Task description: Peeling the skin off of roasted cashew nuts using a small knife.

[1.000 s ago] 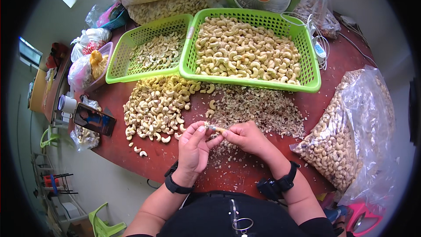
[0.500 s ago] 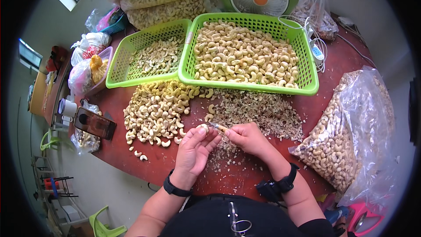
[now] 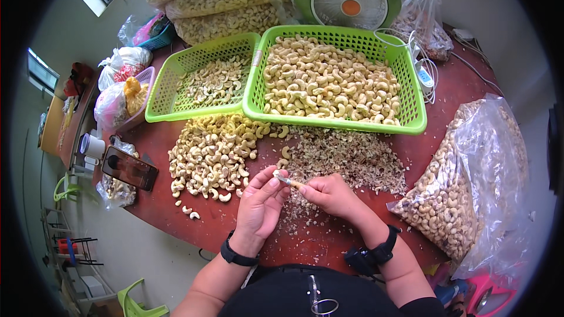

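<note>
Pale cream cashew nut (image 3: 277, 173), small, smooth, partly covered by fingers: it's up at the fingertips of the bare left hand (image 3: 257, 204), above the dark red, flat-topped desk (image 3: 182, 223). Left grip: thumb and fingers pinching the nut. Right hand (image 3: 330, 194): grip closed round the tan handle of a short silver-bladed knife (image 3: 286, 181).

Delta vs half a second ago: blade tip was up beside the nut's right; now it's lower, seemingly laid against the nut's lower right. My read: tool and nut are engaged, not just near each other. Exact contact too small to confirm. View tilted slightly too; baskets sit lower in it.

Orientation: knife's long axis runs lower right to upper left, tip toward the left fingertips. Nut's own axis: can't tell, fingers hide too much.

Just beyond the hands: heap of brown-beige flaky skins (image 3: 355, 161). Left of that, loose pile of tan curved cashews (image 3: 208, 161). Behind both, bright green rectangular mesh plastic basket (image 3: 418, 108) full of pale nuts, with a shallower-filled yellow-green mesh basket (image 3: 157, 97) touching its left. Far right, clear plastic bag of cashews (image 3: 443, 191).
</note>
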Motion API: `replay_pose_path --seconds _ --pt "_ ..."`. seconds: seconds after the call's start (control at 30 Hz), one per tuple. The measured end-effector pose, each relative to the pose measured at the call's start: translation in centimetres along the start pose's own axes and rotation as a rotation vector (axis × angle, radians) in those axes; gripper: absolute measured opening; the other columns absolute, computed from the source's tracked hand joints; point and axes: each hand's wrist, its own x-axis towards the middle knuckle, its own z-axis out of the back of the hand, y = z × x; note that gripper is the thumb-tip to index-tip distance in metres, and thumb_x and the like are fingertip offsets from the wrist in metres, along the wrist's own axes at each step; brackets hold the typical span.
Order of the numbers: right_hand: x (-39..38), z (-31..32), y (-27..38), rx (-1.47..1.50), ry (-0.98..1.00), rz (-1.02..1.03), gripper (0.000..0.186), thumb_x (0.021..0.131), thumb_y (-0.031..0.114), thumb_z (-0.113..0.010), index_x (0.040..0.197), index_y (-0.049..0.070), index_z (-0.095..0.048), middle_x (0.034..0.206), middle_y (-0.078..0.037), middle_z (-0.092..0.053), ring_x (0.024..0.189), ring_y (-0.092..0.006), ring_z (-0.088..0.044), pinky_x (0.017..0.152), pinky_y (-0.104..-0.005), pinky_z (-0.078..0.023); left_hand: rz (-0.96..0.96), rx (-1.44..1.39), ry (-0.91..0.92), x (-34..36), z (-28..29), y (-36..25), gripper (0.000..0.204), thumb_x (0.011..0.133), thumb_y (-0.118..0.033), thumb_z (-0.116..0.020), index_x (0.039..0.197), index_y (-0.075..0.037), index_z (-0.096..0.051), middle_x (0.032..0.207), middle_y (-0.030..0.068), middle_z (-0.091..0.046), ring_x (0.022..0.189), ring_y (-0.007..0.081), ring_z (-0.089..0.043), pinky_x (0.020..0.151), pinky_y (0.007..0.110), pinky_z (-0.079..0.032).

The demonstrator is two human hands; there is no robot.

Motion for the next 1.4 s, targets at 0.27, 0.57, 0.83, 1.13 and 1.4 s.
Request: replay_pose_path --seconds 0.27,0.57,0.83,1.13,1.4 --pt "0.1 -0.1 -0.1 0.011 -0.006 0.044 0.039 0.081 0.033 -0.053 0.059 0.0 -0.052 0.044 -0.004 -0.041 0.042 -0.0084 -0.035 0.041 -0.0273 -0.032 -0.013 0.006 -0.024 0.0 0.0 0.1 0.026 0.077 0.002 -0.055 0.102 -0.004 -0.05 0.093 0.0102 -0.057 0.088 0.0202 -0.056 0.077 0.034 -0.048" --pt "0.1 -0.2 -0.3 0.037 0.009 0.027 0.038 0.081 0.033 -0.053 0.06 0.001 -0.054 0.044 -0.005 -0.042 0.042 -0.0087 -0.036 0.04 -0.0274 -0.032 -0.013 -0.024 -0.016 -0.1 0.1 0.1 0.022 0.077 0.003 -0.054 0.097 -0.004 -0.051 0.09 0.0086 -0.058 0.088 0.0223 -0.057 0.077 0.042 -0.05" --pt "0.2 -0.2 -0.7 0.032 0.007 0.018 0.038 0.081 0.032 -0.053 0.06 0.0 -0.054 0.045 -0.005 -0.044 0.042 -0.009 -0.037 0.041 -0.0276 -0.032 -0.054 0.005 -0.024 -0.1 -0.1 0.4 0.022 0.078 0.002 -0.054 0.098 -0.006 -0.051 0.09 0.0083 -0.057 0.089 0.0217 -0.057 0.077 0.042 -0.051" --pt "0.1 -0.1 -0.2 0.03 0.024 0.003 0.039 0.08 0.034 -0.053 0.059 0.001 -0.054 0.044 -0.004 -0.044 0.041 -0.0085 -0.037 0.04 -0.0273 -0.032 -0.077 0.013 0.003 -0.2 0.2 0.3 0.022 0.078 0.003 -0.054 0.099 -0.005 -0.051 0.09 0.0074 -0.057 0.087 0.0204 -0.057 0.075 0.041 -0.052" --pt "0.3 -0.2 -0.9 0.068 -0.014 0.016 0.039 0.08 0.034 -0.053 0.059 0.001 -0.054 0.044 -0.004 -0.043 0.041 -0.0081 -0.036 0.039 -0.027 -0.031 -0.173 0.116 -0.035 -0.6 -0.6 0.9 0.021 0.077 0.004 -0.054 0.096 -0.002 -0.051 0.089 0.0066 -0.056 0.085 0.0182 -0.056 0.075 0.039 -0.051"
